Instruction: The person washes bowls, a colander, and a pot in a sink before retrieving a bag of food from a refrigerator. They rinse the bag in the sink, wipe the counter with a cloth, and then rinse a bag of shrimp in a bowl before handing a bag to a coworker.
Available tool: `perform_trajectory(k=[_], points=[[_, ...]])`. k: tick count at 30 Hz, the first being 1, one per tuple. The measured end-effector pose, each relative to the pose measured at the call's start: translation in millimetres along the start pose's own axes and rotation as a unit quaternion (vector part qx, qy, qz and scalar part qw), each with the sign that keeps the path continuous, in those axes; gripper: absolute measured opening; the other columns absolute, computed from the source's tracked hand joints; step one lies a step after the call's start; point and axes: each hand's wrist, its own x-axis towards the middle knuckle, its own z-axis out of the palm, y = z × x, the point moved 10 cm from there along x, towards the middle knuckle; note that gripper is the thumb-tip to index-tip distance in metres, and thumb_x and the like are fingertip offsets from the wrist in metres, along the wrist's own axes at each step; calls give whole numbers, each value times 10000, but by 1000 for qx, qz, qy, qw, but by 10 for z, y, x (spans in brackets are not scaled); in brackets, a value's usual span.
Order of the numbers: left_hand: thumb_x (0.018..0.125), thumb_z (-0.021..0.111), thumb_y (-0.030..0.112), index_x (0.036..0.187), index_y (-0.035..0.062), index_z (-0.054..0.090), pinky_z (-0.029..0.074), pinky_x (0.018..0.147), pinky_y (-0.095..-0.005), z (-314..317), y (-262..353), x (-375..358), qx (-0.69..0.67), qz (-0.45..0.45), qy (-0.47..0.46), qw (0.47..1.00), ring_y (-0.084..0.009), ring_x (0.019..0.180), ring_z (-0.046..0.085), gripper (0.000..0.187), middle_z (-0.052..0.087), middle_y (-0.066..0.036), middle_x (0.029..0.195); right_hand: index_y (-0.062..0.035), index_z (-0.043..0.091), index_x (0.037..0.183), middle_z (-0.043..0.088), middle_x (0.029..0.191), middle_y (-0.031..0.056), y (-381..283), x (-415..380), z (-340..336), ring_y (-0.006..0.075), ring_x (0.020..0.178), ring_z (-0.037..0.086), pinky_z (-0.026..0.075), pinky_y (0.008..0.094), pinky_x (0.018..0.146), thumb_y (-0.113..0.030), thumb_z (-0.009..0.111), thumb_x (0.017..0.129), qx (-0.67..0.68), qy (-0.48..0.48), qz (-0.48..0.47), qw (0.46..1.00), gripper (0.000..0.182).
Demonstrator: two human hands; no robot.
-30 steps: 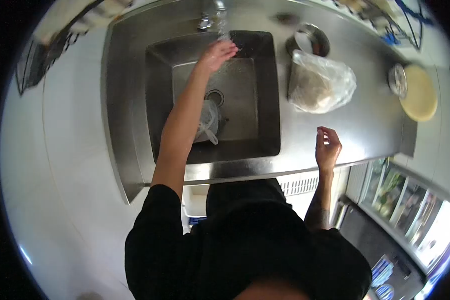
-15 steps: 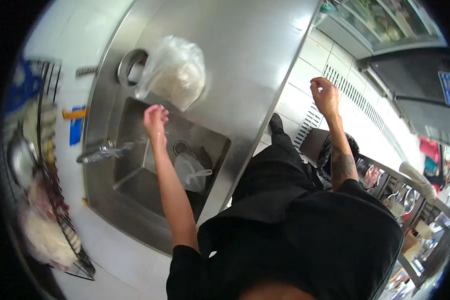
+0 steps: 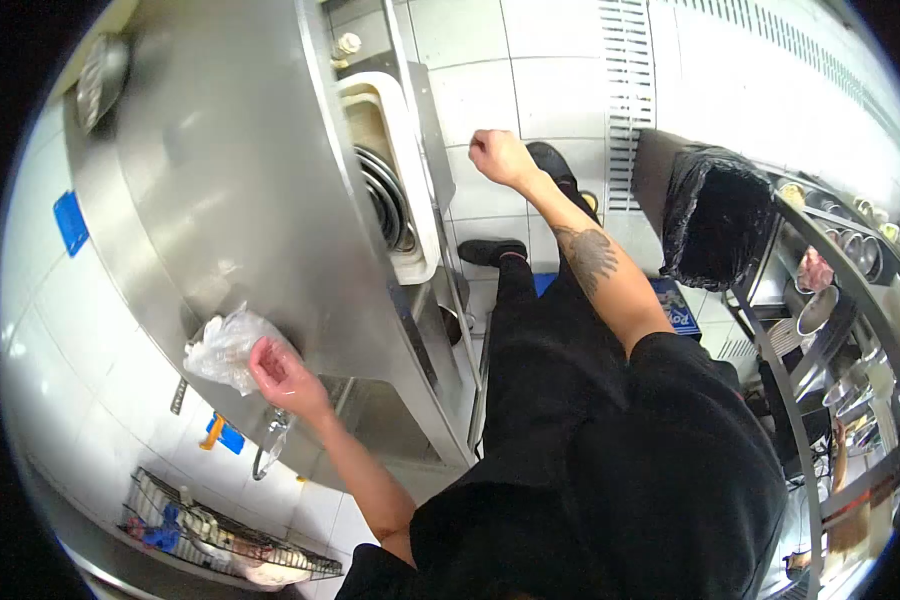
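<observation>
My left hand [image 3: 285, 382] is over the steel counter [image 3: 210, 170], palm partly showing, its fingers loosely bent and nothing visible in them. Just beyond it lies a clear plastic bag [image 3: 227, 345] with whitish contents; the hand overlaps its edge, and whether they touch I cannot tell. My right hand [image 3: 498, 157] hangs in the air above the tiled floor, away from the counter, its fingers curled closed with nothing seen in them.
Below the counter, a white tray [image 3: 425, 200] holds round metal pans. A bin lined with a black bag [image 3: 720, 220] stands on the right, beside a rack of utensils [image 3: 820, 320]. The faucet [image 3: 273, 432] and wire shelf [image 3: 220, 535] are at lower left.
The view has turned and shifted along the counter. The sink basin is now mostly out of sight, while the pans and bin have come into view. Both arms point further left in the picture.
</observation>
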Motion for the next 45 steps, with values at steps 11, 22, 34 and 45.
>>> perform_trajectory(k=[11, 22, 34, 45], points=[[863, 565, 142, 1129, -51, 520, 473, 854, -332, 3183, -659, -1266, -349, -415, -175, 821, -237, 952, 592, 332, 590, -161, 1081, -40, 656, 853, 641, 746, 182, 151, 929, 366, 359, 724, 627, 502, 417, 689, -168, 520, 802, 42, -46, -47, 997, 194], [891, 544, 220, 1264, -97, 375, 450, 984, -412, 3747, -1631, -1125, -745, -588, 122, 291, -330, 1127, 528, 518, 461, -245, 1275, -59, 639, 985, 630, 1037, 146, -1245, 297, 2123, 283, 923, 606, 483, 387, 812, -151, 550, 806, -55, -508, -209, 834, 220], [894, 539, 218, 1270, -96, 365, 446, 987, -406, 3687, -1838, -1204, -763, -539, 126, 333, -329, 1141, 517, 520, 459, -238, 1280, -63, 608, 1007, 588, 1093, 105, -654, -398, 2959, 222, 990, 551, 471, 364, 839, -126, 551, 820, 769, -155, 390, 483, 205], [898, 535, 216, 1276, -96, 357, 443, 989, -401, 3686, -1894, -1286, -761, -526, 127, 358, -328, 1154, 508, 521, 458, -232, 1284, -67, 579, 1026, 550, 1145, 67, -308, -869, 3074, 167, 1051, 499, 460, 343, 863, -104, 553, 833, 860, 134, 322, 372, 198]])
